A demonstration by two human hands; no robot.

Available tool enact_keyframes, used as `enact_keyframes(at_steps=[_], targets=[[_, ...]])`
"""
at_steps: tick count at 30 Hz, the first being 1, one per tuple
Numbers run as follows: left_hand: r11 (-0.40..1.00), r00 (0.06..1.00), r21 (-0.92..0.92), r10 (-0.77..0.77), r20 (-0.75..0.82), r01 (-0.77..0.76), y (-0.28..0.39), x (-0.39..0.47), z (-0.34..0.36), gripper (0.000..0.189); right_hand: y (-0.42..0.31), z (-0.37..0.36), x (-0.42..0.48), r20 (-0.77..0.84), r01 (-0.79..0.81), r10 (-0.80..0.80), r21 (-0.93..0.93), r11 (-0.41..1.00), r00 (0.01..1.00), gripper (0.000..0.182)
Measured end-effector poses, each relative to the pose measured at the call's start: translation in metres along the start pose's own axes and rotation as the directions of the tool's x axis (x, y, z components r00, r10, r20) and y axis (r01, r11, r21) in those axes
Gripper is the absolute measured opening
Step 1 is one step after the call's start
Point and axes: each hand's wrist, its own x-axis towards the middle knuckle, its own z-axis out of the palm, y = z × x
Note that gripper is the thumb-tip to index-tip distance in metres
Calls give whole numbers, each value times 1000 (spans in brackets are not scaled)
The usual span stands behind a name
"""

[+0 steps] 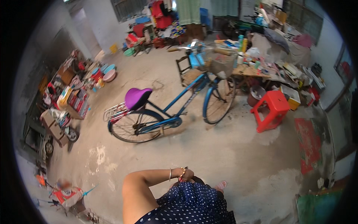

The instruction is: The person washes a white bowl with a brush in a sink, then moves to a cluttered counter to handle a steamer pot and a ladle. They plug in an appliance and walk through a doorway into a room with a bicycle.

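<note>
My left hand [186,174] is in front of my body at the polka-dot dress [193,200], with a bangle and a beaded bracelet at its wrist. Its fingers are curled and mostly hidden, so any hold on the fabric or the dark thing beside it cannot be made out. My right hand is out of view. Ahead on the concrete floor stands a blue bicycle [174,112], upright, with a purple saddle cover [137,98], a metal rear rack [114,111] and a front basket [221,62]. A gap of floor separates my hand from it.
A red plastic stool [272,107] stands right of the bicycle, near a bucket [256,95] and a cluttered wooden table [249,71]. A small wooden chair [186,71] is behind the frame. Basins [109,75] and piled boxes line the left wall. A worn red mat [309,144] lies right.
</note>
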Motion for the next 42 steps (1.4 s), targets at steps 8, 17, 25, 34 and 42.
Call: enact_keyframes(at_steps=[8, 17, 25, 34, 42], targets=[[740, 840, -405, 515, -172, -537, 138, 96, -91, 27, 114, -147, 70, -238, 4, 66, 284, 959, 969, 24], [814, 852, 398, 506, -131, -423, 130, 382, -121, 31, 52, -288, 197, -277, 121, -30, 321, 939, 961, 10], [735, 924, 569, 221, 313, -369, 390, 467, -300, 22, 131, -302, 194, -80, -377, 407, 252, 891, 910, 18], [915, 927, 182, 328, 182, -359, 494, 515, -470, 35, 110, -437, 330, -64, -416, 488, 433, 799, 871, 24], [885, 925, -289, 312, -216, -365, 717, 609, -622, 20, 157, -661, 488, -81, -170, 158, -181, 969, 984, 29]])
